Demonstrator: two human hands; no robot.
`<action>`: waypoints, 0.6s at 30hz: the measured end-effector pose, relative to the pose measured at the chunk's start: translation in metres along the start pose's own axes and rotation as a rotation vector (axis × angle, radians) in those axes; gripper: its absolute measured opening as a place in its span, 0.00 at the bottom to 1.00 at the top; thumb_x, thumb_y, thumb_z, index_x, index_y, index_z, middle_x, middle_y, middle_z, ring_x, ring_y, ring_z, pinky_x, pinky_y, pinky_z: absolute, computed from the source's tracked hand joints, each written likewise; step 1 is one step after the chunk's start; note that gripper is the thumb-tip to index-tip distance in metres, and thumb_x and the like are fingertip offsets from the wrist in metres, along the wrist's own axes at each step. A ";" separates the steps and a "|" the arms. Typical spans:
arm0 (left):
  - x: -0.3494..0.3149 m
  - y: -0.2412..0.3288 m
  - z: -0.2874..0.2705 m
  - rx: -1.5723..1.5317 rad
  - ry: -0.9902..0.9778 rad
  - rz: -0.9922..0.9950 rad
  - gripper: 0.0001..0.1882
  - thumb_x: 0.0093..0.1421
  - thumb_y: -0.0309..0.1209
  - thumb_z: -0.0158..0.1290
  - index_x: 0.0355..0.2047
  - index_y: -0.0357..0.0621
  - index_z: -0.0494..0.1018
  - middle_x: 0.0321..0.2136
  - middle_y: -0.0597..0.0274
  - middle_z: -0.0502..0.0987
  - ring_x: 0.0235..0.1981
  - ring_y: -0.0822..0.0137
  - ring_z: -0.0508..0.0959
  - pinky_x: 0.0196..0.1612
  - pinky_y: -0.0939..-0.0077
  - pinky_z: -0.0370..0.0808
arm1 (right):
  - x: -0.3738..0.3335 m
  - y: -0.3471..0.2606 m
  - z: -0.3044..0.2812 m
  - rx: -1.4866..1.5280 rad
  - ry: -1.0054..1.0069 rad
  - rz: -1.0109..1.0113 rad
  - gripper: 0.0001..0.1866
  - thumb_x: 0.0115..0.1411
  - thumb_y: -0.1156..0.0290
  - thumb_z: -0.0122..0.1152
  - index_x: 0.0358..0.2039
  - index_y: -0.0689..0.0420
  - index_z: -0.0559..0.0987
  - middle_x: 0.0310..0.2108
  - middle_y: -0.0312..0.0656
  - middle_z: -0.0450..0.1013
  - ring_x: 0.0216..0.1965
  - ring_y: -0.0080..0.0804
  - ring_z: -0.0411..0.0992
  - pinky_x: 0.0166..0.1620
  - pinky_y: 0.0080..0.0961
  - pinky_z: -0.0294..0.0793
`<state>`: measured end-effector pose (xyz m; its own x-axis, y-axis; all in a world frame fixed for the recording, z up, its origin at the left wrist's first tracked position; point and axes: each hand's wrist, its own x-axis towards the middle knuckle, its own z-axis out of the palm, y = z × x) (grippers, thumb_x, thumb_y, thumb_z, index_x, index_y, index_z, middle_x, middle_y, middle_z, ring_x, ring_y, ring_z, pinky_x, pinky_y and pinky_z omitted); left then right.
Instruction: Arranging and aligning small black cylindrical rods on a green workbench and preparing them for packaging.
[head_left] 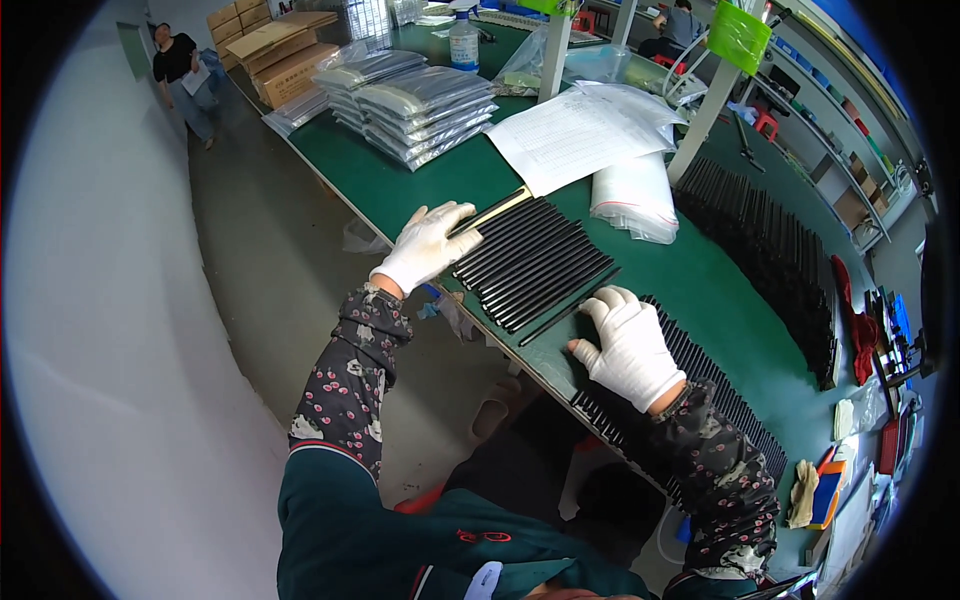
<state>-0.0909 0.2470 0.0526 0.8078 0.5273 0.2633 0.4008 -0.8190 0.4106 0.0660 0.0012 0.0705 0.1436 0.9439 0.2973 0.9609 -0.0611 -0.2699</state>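
Note:
My left hand [428,247], in a white glove with bare fingertips, rests at the left end of a row of slim black rods [535,262]. Its fingers and thumb are apart, around the near end of a pale strip [500,208] bordering the row. Right of the row, a single black rod [568,308] lies apart from the others. Close beside that rod is my right hand [632,345], gloved too, with fingers bent toward the table and thumb held away; I see nothing in it. A second row of black rods [715,385] runs under my right forearm.
On the green table [375,185] sit stacked clear-bagged packs [420,105], paper sheets [575,130] and a white plastic bag roll [635,195]. More black rods [765,250] stand along the far right. Upright posts [700,125] rise behind. A person [180,75] is in the aisle.

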 end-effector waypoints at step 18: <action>0.004 0.052 -0.002 0.415 -0.281 -0.123 0.43 0.47 0.59 0.45 0.57 0.47 0.50 0.55 0.50 0.54 0.58 0.58 0.52 0.56 0.52 0.50 | 0.001 0.006 -0.002 0.035 -0.014 0.011 0.21 0.42 0.62 0.62 0.34 0.61 0.71 0.35 0.46 0.67 0.40 0.41 0.65 0.42 0.32 0.65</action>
<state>-0.0673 0.2069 0.0766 0.8060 0.5910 -0.0336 0.5919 -0.8056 0.0276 0.0724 0.0009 0.0707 0.1502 0.9477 0.2816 0.9505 -0.0601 -0.3049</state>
